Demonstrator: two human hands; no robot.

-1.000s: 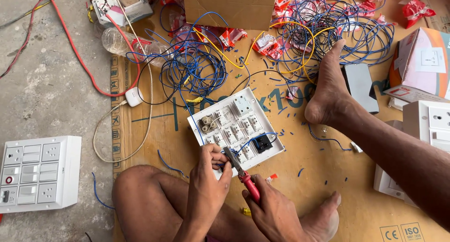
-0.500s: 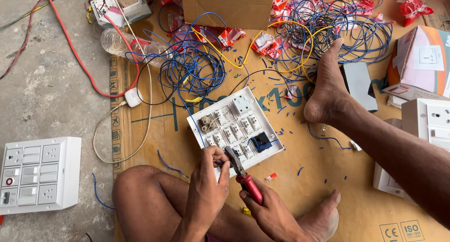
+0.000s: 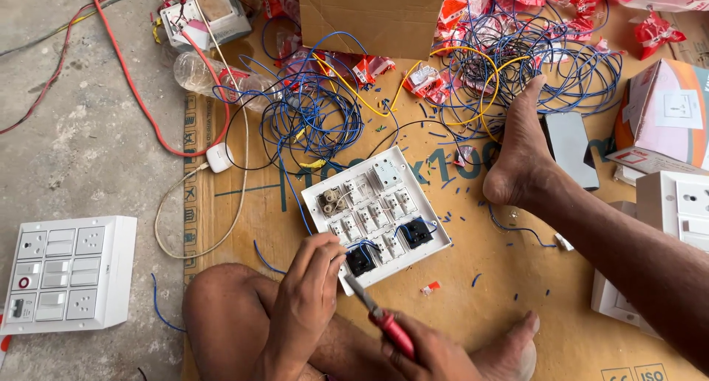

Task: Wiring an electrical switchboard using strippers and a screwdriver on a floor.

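Observation:
A white switch plate [image 3: 377, 215] lies back side up on brown cardboard [image 3: 473, 307], showing rows of switch modules and two black sockets. My left hand [image 3: 310, 281] rests at its near edge, fingers pinched on a short blue wire [image 3: 354, 246] by the near black socket. My right hand [image 3: 428, 355] grips red-handled pliers [image 3: 380, 318], whose metal jaws point up-left toward that corner of the plate. I sit with one knee [image 3: 221, 300] bent at the front and one foot [image 3: 521, 148] stretched out to the right of the plate.
A finished white switchboard [image 3: 66, 270] lies on the concrete at left. Tangles of blue and yellow wire [image 3: 317, 111], red wrappers, a plastic bottle [image 3: 203, 74] and a cardboard box [image 3: 377, 15] fill the back. White boxes and plates [image 3: 672, 204] stand at right. A red cable [image 3: 140, 93] curves at left.
My left hand has shifted slightly on the blue wire at the plate's near edge. The pliers stay close to the same corner.

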